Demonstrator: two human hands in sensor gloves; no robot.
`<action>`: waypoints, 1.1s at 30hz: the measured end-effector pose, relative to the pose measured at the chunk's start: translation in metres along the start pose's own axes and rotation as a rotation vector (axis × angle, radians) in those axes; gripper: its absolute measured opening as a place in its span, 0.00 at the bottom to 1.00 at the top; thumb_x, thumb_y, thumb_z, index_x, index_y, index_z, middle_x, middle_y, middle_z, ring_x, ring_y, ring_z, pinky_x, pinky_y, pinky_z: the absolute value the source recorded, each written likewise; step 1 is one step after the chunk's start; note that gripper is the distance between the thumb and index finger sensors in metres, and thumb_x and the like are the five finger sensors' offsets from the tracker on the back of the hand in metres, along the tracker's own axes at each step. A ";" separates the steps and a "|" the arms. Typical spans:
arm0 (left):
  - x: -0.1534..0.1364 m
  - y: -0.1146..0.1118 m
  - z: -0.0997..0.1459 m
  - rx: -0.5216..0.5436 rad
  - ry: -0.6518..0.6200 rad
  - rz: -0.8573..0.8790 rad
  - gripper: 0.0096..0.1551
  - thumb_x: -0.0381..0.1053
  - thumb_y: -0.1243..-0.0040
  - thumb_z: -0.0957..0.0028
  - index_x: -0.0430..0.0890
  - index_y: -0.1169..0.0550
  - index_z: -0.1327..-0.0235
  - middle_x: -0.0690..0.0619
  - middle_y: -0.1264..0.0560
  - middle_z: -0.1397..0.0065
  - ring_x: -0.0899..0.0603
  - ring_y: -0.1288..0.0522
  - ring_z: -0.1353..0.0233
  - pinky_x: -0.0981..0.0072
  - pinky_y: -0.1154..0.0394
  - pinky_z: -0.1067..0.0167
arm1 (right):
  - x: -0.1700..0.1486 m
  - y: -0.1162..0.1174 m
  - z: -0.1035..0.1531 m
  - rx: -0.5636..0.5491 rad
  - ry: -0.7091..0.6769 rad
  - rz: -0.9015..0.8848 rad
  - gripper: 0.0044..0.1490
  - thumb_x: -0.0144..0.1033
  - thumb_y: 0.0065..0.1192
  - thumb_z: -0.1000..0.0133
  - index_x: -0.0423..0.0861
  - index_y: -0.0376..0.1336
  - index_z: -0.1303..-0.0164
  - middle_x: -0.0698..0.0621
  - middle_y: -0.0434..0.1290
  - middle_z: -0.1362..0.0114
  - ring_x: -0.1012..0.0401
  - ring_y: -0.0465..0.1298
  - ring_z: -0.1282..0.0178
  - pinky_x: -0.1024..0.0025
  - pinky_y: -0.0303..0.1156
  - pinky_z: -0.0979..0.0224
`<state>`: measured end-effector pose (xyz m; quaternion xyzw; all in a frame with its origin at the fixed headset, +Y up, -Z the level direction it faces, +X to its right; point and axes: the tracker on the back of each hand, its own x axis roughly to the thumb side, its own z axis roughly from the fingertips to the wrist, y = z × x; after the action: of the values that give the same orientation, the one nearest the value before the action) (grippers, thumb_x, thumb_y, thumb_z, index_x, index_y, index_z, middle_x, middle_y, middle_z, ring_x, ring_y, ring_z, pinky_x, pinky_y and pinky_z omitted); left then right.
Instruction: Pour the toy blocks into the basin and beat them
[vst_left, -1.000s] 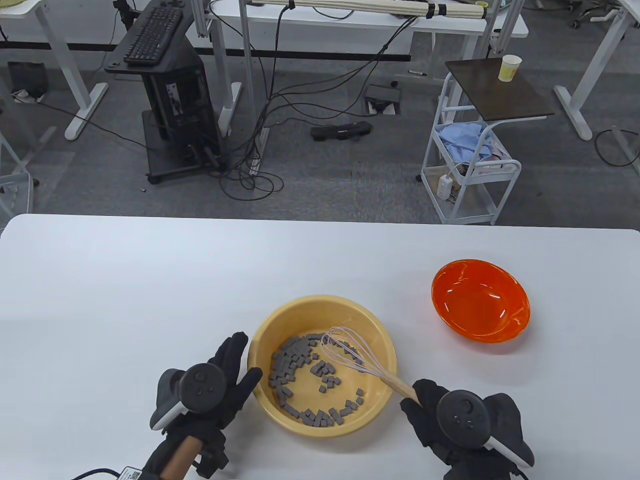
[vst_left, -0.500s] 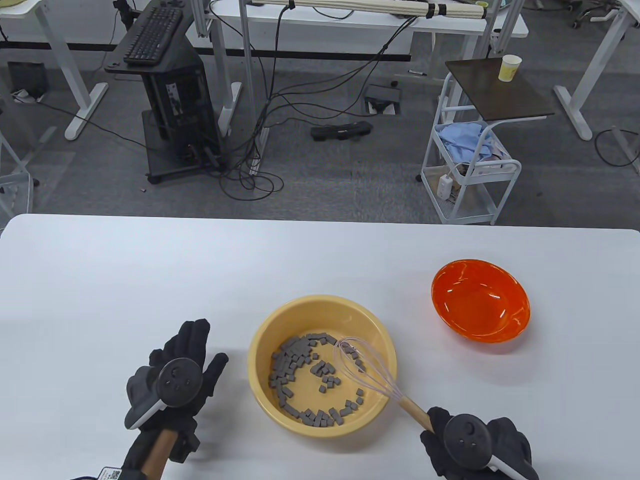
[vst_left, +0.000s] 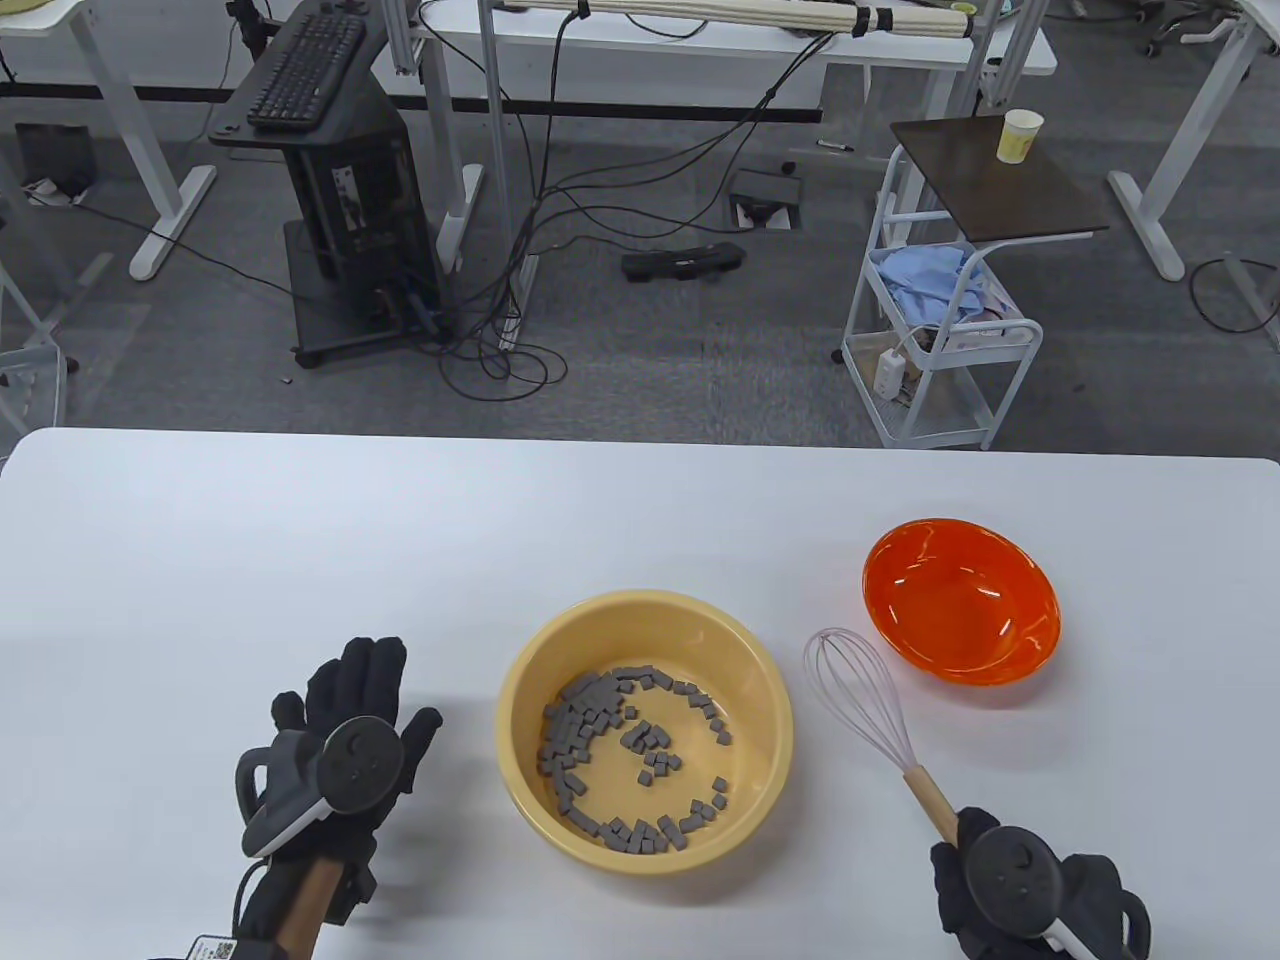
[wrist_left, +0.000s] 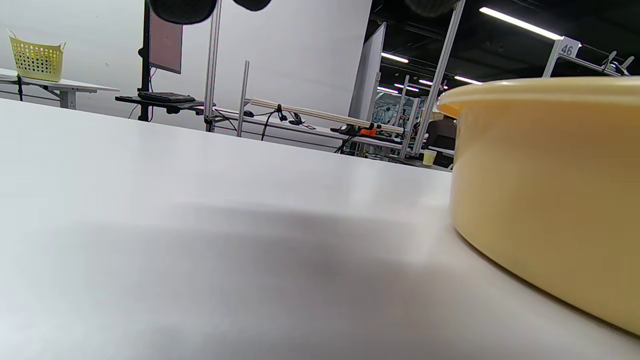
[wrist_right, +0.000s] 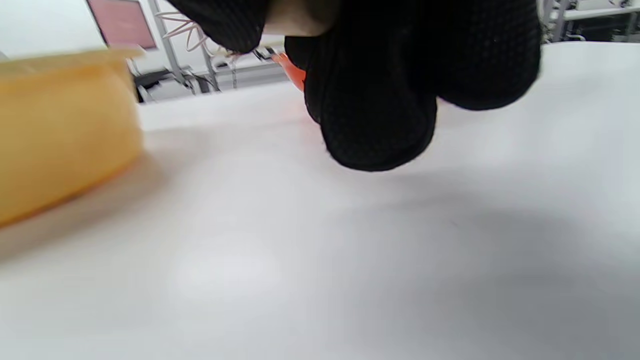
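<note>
A yellow basin stands on the white table, with several small grey toy blocks spread over its bottom. Its outer wall fills the right of the left wrist view and its blurred wall shows at the left of the right wrist view. My right hand grips the wooden handle of a whisk, whose wire head lies right of the basin, outside it. My left hand rests left of the basin with straight fingers, holding nothing.
An empty orange bowl sits at the right, just beyond the whisk head. The table's far edge runs across the middle of the table view; desks, cables and a trolley stand on the floor beyond.
My right hand drew the whisk out of the basin and moved it right, beside the orange bowl. My left hand left the basin's rim and moved left.
</note>
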<state>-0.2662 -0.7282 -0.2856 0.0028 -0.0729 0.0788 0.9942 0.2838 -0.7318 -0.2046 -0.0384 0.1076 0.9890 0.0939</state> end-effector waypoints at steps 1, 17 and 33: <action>0.000 -0.001 0.000 -0.003 0.001 0.003 0.44 0.60 0.65 0.26 0.34 0.57 0.11 0.24 0.56 0.10 0.15 0.48 0.15 0.08 0.54 0.33 | -0.004 0.005 -0.004 0.016 0.027 0.026 0.34 0.38 0.47 0.28 0.28 0.51 0.21 0.30 0.71 0.34 0.44 0.81 0.52 0.44 0.74 0.41; 0.001 0.000 0.000 -0.011 0.001 -0.001 0.46 0.61 0.65 0.26 0.32 0.58 0.11 0.23 0.58 0.10 0.15 0.49 0.15 0.08 0.54 0.33 | -0.022 0.036 -0.030 0.182 0.264 0.259 0.34 0.48 0.53 0.26 0.35 0.56 0.21 0.24 0.56 0.21 0.34 0.70 0.33 0.37 0.68 0.33; 0.000 0.002 0.000 -0.004 -0.001 -0.006 0.44 0.61 0.64 0.26 0.35 0.57 0.10 0.25 0.57 0.09 0.15 0.54 0.14 0.09 0.57 0.33 | 0.002 -0.052 0.011 -0.160 0.169 -0.024 0.45 0.55 0.49 0.25 0.36 0.46 0.10 0.20 0.49 0.15 0.27 0.63 0.26 0.26 0.61 0.28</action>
<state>-0.2668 -0.7259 -0.2854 0.0012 -0.0734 0.0755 0.9944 0.2918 -0.6790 -0.2053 -0.1305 0.0352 0.9864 0.0931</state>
